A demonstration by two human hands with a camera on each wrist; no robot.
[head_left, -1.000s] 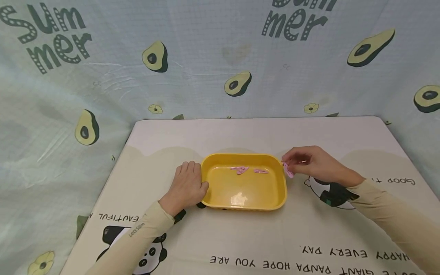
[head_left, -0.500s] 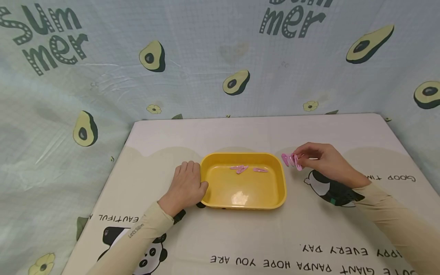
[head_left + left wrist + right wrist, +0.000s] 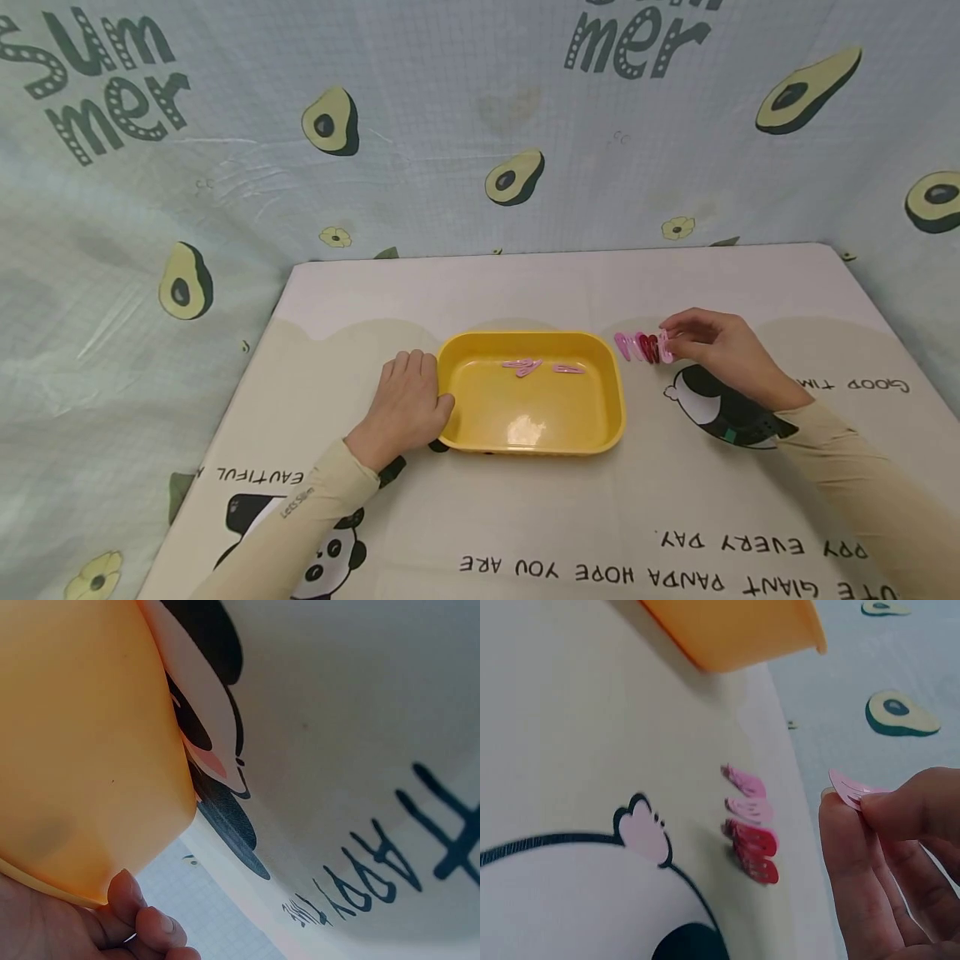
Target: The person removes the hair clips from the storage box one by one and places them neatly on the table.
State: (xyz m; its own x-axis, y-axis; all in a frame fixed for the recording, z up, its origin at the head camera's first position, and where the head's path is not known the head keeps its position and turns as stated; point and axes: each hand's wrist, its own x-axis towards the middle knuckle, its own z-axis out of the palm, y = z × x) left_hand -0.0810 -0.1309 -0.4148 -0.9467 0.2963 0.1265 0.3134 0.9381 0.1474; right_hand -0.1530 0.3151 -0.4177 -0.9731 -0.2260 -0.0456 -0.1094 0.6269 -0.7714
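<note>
Our right hand point(image 3: 712, 350) draws away from the yellow tray point(image 3: 615, 417), uncovering a row of clips point(image 3: 643, 346) on the mat.

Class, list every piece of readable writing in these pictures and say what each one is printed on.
"Summer": backdrop cloth, top left; repeated top centre, cut off by the frame.
"HAPPY EVERY DAY": table mat, upside down, partly cut off.
"YOU ARE": mat, the only clear words of a longer upside-down line.
"EAUTIFUL": mat, near left sleeve.
Sleeve logo: too small.
</note>
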